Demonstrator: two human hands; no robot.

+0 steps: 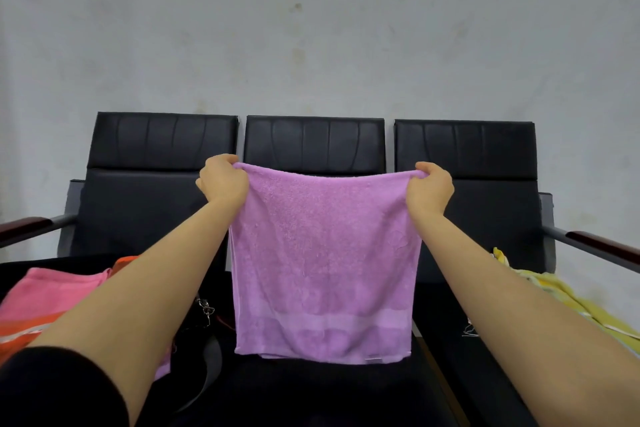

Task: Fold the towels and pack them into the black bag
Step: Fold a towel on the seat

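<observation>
A purple towel hangs doubled over in the air above the middle seat, its lower edge close to the cushion. My left hand grips its top left corner and my right hand grips its top right corner, both arms stretched forward. The black bag lies on the seat below my left forearm, mostly hidden, with a metal clasp and strap showing. A pink towel with an orange one under it lies on the left seat. A yellow towel lies crumpled on the right seat.
A black three-seat bench stands against a grey wall. Dark wooden armrests stick out at both ends. The middle seat cushion lies under the hanging towel.
</observation>
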